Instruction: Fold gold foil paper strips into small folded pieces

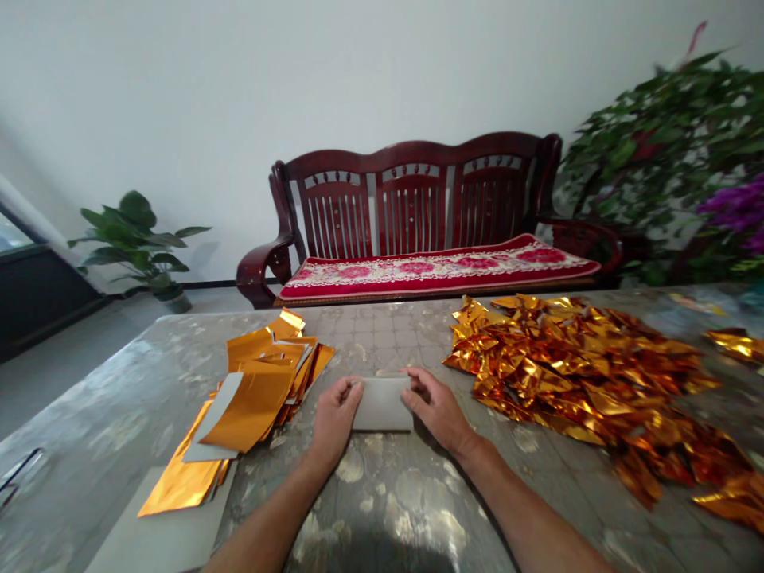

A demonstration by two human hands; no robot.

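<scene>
Between my two hands is a small grey sheet of paper (pixel 383 404), held just over the table, its lower edge looking folded. My left hand (pixel 337 414) pinches its left side between thumb and fingers. On the opposite side my right hand (pixel 434 407) grips the upper right corner, thumb on top. To the left lies a loose stack of foil paper sheets (pixel 251 402), gold on one face and grey on the other. A large heap of folded gold foil pieces (pixel 573 366) spreads over the right of the table.
The patterned table (pixel 387 501) fills the foreground. A larger grey sheet (pixel 161 529) lies under the stack, and dark-rimmed glasses (pixel 21 473) sit at the left edge. Beyond stand a wooden bench (pixel 411 211) with a red cushion (pixel 442 267) and potted plants (pixel 140 243).
</scene>
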